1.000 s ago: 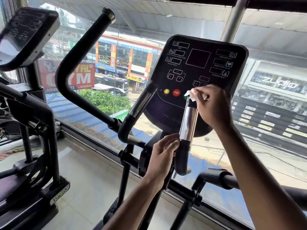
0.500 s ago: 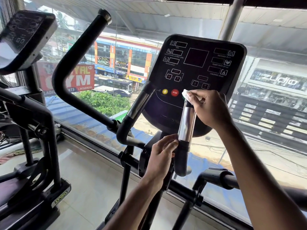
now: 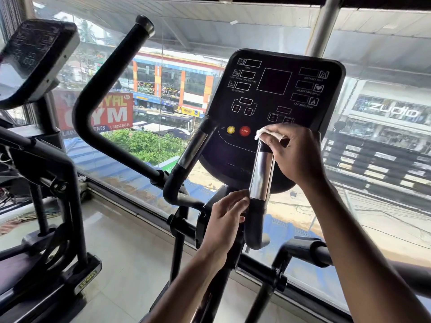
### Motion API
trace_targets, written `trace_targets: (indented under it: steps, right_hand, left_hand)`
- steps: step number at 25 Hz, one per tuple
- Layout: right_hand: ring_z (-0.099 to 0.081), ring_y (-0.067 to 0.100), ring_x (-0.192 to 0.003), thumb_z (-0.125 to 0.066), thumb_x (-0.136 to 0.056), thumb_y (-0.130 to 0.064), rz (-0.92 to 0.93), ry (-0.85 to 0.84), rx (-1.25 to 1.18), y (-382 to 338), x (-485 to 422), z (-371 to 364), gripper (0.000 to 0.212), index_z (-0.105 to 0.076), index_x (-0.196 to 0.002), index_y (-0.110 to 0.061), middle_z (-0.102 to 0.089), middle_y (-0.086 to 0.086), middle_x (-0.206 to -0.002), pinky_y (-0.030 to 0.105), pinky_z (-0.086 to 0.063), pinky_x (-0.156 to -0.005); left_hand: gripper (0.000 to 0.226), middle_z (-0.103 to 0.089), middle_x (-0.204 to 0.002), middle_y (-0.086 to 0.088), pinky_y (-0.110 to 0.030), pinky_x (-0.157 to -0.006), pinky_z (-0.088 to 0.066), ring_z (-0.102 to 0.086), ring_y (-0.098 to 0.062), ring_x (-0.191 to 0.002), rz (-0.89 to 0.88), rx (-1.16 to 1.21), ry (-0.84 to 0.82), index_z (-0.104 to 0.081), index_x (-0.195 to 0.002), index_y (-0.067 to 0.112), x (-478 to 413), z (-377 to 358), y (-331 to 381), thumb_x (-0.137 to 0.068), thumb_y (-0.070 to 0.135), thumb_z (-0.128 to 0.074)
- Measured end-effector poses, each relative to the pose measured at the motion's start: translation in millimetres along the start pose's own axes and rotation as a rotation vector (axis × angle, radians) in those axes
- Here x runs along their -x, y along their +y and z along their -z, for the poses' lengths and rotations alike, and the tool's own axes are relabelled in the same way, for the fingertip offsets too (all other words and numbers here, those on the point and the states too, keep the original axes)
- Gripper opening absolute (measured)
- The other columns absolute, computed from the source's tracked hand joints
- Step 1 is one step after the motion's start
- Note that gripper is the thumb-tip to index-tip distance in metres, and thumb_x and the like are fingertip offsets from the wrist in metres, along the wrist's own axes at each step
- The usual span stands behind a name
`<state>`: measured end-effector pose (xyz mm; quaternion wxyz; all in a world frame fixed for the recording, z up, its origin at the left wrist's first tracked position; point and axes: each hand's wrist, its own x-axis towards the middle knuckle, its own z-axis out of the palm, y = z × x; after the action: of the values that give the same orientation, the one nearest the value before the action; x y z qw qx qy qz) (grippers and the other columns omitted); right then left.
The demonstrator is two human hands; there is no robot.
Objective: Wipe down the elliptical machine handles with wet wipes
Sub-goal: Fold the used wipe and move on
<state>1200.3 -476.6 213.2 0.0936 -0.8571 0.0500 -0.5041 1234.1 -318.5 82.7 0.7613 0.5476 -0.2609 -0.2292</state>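
The elliptical's right fixed handle (image 3: 260, 176) has a silver sensor sleeve and a black tip, and rises in front of the black console (image 3: 275, 89). My right hand (image 3: 296, 157) holds a white wet wipe (image 3: 268, 133) against the handle's top end, fingers curled round it. My left hand (image 3: 225, 220) touches the handle's black lower part just below the silver sleeve, fingers fairly straight. The matching left fixed handle (image 3: 192, 151) stands untouched beside it. A long black moving arm handle (image 3: 102, 94) curves up at left.
A second machine with its own console (image 3: 35, 59) stands at far left. A big window runs behind the machines, with a metal pillar (image 3: 324, 24) at the top. The right moving arm (image 3: 312, 250) crosses low right. Tiled floor (image 3: 130, 252) lies between the machines.
My right hand with the wipe stays on the handle's top end and has turned slightly around it. My left hand keeps its place on the lower handle. The view shifted a little.
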Motion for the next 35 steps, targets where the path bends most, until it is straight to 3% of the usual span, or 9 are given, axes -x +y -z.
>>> trace_targets:
  steps: [5,9,15,20,22,25,29,32,35]
  right_hand:
    - [-0.073,0.018,-0.107,-0.064,-0.103,-0.027,0.031,0.188,0.078,3,19,-18,0.027,-0.078,-0.116,-0.008,-0.078,0.004,-0.116,0.033,-0.057,-0.095]
    - [-0.067,0.02,-0.122,-0.065,-0.103,-0.014,0.103,0.318,0.079,-1,57,-27,0.026,-0.074,-0.125,-0.004,-0.069,0.008,-0.134,0.029,-0.051,-0.106]
    - [-0.067,0.021,-0.124,-0.062,-0.104,-0.016,-0.062,0.369,0.038,-5,55,-37,0.029,-0.072,-0.127,-0.002,-0.068,0.01,-0.136,0.038,-0.054,-0.104]
    - [-0.068,0.029,-0.114,-0.066,-0.102,-0.013,0.214,0.253,0.154,3,73,-23,0.024,-0.075,-0.121,-0.001,-0.07,0.011,-0.133,0.04,-0.056,-0.098]
    - [-0.066,0.029,-0.117,-0.063,-0.104,-0.017,0.204,0.226,0.171,5,71,-19,0.026,-0.075,-0.121,-0.001,-0.069,0.01,-0.134,0.039,-0.055,-0.1]
    - [-0.061,0.025,-0.129,-0.06,-0.105,-0.021,0.172,0.165,0.156,0,63,-18,0.028,-0.077,-0.118,-0.002,-0.066,0.009,-0.139,0.035,-0.05,-0.109]
    - [-0.062,0.017,-0.128,-0.066,-0.101,-0.017,0.331,0.008,0.085,1,68,-10,0.019,-0.081,-0.103,-0.006,-0.073,0.002,-0.128,0.036,-0.053,-0.102]
    - [-0.059,0.024,-0.132,-0.065,-0.101,-0.018,0.281,0.025,0.18,-1,64,-13,0.022,-0.079,-0.114,-0.006,-0.07,0.002,-0.135,0.039,-0.05,-0.108]
    - [-0.058,0.026,-0.132,-0.067,-0.099,-0.019,0.39,-0.064,0.177,-3,72,-9,0.018,-0.082,-0.101,-0.009,-0.073,0.0,-0.127,0.043,-0.051,-0.106]
  left_hand:
    - [0.024,-0.079,-0.11,0.005,-0.041,-0.102,-0.051,-0.07,-0.014,-0.112,0.0,-0.007,0.013,-0.078,-0.108,0.036,-2,3,0,-0.103,0.02,-0.06]
    - [0.024,-0.078,-0.112,0.001,-0.032,-0.089,-0.05,-0.071,-0.018,-0.112,-0.012,0.008,0.016,-0.077,-0.112,0.031,-2,2,-1,-0.103,0.018,-0.059]
    - [0.027,-0.079,-0.108,0.007,-0.021,-0.08,-0.049,-0.073,-0.006,-0.102,-0.016,-0.004,-0.001,-0.073,-0.106,0.036,3,-2,8,-0.104,0.015,-0.056]
    - [0.025,-0.079,-0.11,0.0,-0.023,-0.08,-0.049,-0.072,-0.01,-0.101,-0.001,0.033,0.01,-0.075,-0.118,0.025,2,-3,4,-0.103,0.017,-0.056]
    - [0.025,-0.079,-0.108,-0.001,-0.027,-0.082,-0.049,-0.072,-0.011,-0.099,0.009,0.056,0.029,-0.075,-0.119,0.022,0,-4,1,-0.103,0.018,-0.056]
    - [0.023,-0.079,-0.103,0.001,-0.028,-0.082,-0.049,-0.072,-0.01,-0.095,0.017,0.076,0.042,-0.075,-0.116,0.021,-2,-3,1,-0.104,0.018,-0.055]
    - [0.025,-0.079,-0.104,0.002,-0.029,-0.082,-0.048,-0.071,-0.013,-0.1,0.04,0.065,0.025,-0.076,-0.11,0.022,-1,-1,1,-0.106,0.024,-0.052]
    - [0.024,-0.079,-0.104,-0.002,-0.037,-0.091,-0.047,-0.071,-0.018,-0.104,0.036,0.013,0.013,-0.08,-0.103,0.024,-1,4,-4,-0.103,0.028,-0.056]
    - [0.021,-0.079,-0.099,-0.001,-0.038,-0.092,-0.045,-0.071,-0.013,-0.099,0.035,-0.031,-0.015,-0.081,-0.094,0.027,3,7,-8,-0.09,0.036,-0.062]
